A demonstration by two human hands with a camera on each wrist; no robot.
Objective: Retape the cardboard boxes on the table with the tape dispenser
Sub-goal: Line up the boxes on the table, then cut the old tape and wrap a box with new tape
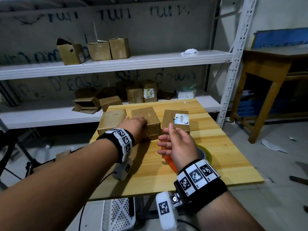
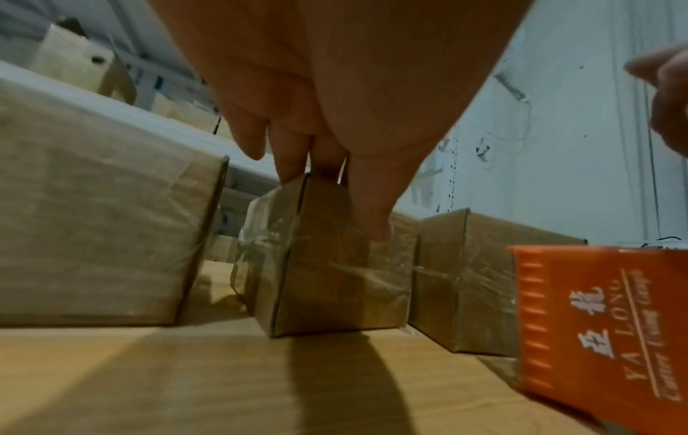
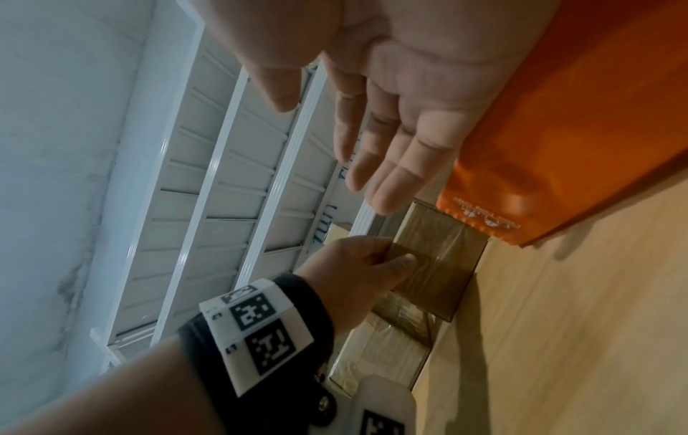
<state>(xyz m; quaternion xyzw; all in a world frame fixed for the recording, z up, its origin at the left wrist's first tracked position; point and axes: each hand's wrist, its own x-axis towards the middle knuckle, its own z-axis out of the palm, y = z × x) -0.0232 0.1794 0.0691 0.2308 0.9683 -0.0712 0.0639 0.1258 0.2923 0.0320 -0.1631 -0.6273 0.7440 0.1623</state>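
Note:
Three brown cardboard boxes stand in a row at the far side of the wooden table (image 1: 221,157): a left box (image 1: 111,120), a middle box (image 1: 145,114) and a right box (image 1: 171,119) with a white barcode label. My left hand (image 1: 138,124) grips the middle box (image 2: 335,279), fingers over its top edge and thumb (image 2: 372,217) on its near taped face. The orange tape dispenser (image 1: 168,160) lies on the table with its tape roll (image 1: 205,154). My right hand (image 1: 173,142) hovers just above the dispenser (image 3: 558,147), fingers spread and holding nothing.
White metal shelves (image 1: 116,64) behind the table carry several more cardboard boxes and a small plastic tub (image 1: 185,94). A wooden side table (image 1: 270,67) stands at the right. A white perforated basket (image 1: 116,214) sits under the table's near edge.

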